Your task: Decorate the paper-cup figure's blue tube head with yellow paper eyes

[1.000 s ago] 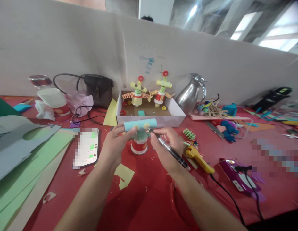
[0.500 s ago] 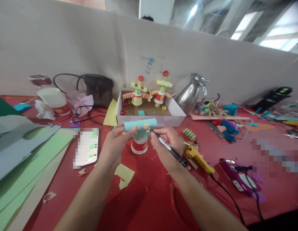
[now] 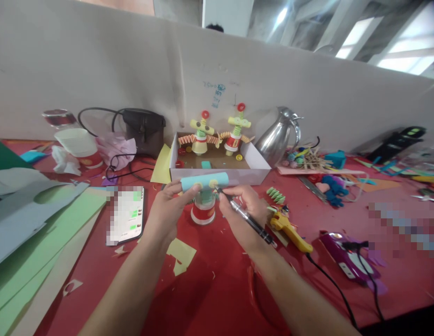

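My left hand (image 3: 168,207) grips the left end of a light blue paper tube (image 3: 192,181), its thumb beside a yellow disc on the tube's front. A second yellow disc (image 3: 213,183) sits further right. Between thumb and fingers my right hand (image 3: 245,205) holds a black pen (image 3: 250,219), its tip at or very near that right disc; contact cannot be made out. Below the tube stands a red and white paper cup (image 3: 203,213), with a green folded paper piece (image 3: 205,197) between them. My fingers partly cover the green folds at the sides.
Behind, a shallow box (image 3: 217,174) holds two paper-cup figures. A steel jug (image 3: 276,135) stands right of it. A yellow glue gun (image 3: 292,233) with a cord lies right of my hand, a phone (image 3: 128,214) to the left. Paper sheets (image 3: 45,261) cover the left side.
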`<action>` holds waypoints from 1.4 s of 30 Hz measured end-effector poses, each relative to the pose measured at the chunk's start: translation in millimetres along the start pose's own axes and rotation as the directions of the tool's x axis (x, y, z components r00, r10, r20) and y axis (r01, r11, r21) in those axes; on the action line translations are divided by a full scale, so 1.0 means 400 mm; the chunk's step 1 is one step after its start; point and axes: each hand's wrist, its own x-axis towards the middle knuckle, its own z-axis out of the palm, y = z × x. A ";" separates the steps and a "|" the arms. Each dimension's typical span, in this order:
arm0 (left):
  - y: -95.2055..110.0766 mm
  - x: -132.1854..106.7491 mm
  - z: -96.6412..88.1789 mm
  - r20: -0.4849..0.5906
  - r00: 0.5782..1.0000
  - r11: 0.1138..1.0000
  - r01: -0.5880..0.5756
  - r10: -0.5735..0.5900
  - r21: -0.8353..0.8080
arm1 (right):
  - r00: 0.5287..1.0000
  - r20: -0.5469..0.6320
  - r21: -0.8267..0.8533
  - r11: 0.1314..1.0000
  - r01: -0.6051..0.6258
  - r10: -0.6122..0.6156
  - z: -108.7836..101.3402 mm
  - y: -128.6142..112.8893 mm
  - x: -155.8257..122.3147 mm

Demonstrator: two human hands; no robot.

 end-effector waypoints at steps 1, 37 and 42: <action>0.001 0.000 0.000 -0.001 1.000 1.000 0.001 -0.001 0.000 | 1.000 0.006 0.006 1.000 -0.006 0.006 0.000 0.000 0.000; -0.004 -0.017 -0.028 0.007 0.991 0.987 -0.132 0.132 0.092 | 0.996 -0.029 0.051 0.995 0.083 -0.081 0.046 -0.045 -0.034; -0.006 -0.016 -0.028 0.006 0.991 0.985 -0.135 0.135 0.103 | 0.994 -0.018 0.066 0.992 0.109 -0.108 0.050 -0.037 -0.032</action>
